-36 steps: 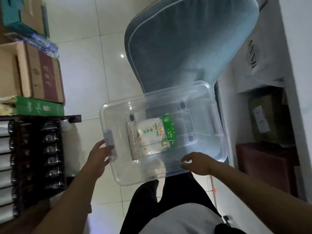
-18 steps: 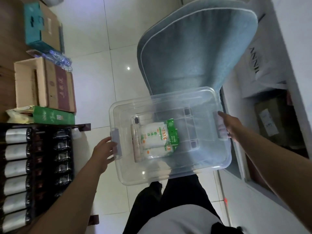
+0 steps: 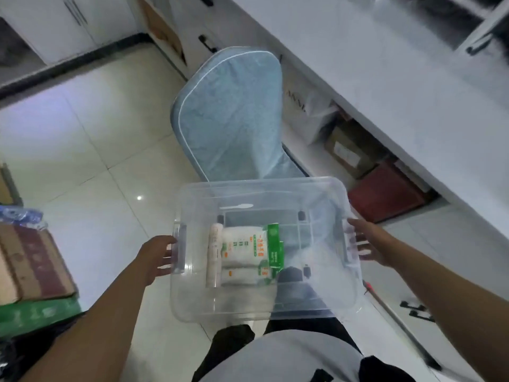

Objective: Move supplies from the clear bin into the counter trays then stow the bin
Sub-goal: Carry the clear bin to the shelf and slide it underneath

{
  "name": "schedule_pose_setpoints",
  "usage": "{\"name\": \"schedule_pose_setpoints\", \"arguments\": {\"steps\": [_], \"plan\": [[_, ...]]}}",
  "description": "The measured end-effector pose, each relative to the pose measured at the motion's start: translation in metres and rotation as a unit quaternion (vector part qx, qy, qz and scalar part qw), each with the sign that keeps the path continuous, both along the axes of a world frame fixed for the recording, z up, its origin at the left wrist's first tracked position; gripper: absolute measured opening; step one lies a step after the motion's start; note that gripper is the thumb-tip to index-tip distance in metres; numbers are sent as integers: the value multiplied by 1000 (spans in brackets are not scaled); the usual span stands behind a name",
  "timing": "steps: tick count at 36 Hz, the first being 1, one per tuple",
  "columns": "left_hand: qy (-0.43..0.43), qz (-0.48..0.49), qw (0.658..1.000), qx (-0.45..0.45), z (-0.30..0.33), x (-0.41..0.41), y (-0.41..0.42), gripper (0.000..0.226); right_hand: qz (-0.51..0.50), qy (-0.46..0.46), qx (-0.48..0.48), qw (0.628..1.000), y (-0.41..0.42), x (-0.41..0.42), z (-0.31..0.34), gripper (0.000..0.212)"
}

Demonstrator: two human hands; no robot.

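I hold a clear plastic bin (image 3: 325,299) in the air in front of my waist. My left hand (image 3: 155,255) grips its left side handle and my right hand (image 3: 367,242) grips its right side handle. Inside, towards the left, lie white packets with green and orange print (image 3: 248,252) and a pale tube-shaped pack (image 3: 214,255) beside them. The bin's right half holds nothing. No counter trays show clearly in this view.
A blue cushioned chair (image 3: 231,114) stands just beyond the bin. A white counter (image 3: 385,78) runs along the right, with boxes (image 3: 349,150) and a white bag (image 3: 311,114) on the shelf beneath. Cardboard boxes (image 3: 30,260) are stacked at the left on the tiled floor.
My right hand went from the bin's near rim to its right handle. The bin now hangs level between both hands, and my view has swung up towards the counter.
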State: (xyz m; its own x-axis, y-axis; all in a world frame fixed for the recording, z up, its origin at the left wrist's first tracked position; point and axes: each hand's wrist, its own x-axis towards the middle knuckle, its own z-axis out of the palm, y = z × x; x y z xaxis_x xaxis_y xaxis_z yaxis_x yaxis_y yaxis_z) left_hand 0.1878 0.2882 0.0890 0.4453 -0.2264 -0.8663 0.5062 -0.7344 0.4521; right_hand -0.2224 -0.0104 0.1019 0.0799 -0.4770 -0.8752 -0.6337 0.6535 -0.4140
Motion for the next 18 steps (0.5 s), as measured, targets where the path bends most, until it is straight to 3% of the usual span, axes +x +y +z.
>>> {"name": "schedule_pose_setpoints", "arguments": {"steps": [13, 18], "plan": [[-43, -298, 953, -31, 44, -86, -97, 38, -311, -26, -34, 950, 173, -179, 80, 29], [-65, -404, 910, -61, 69, -165, -129, 13, -390, -24, -40, 920, 240, -247, 109, 32]]}}
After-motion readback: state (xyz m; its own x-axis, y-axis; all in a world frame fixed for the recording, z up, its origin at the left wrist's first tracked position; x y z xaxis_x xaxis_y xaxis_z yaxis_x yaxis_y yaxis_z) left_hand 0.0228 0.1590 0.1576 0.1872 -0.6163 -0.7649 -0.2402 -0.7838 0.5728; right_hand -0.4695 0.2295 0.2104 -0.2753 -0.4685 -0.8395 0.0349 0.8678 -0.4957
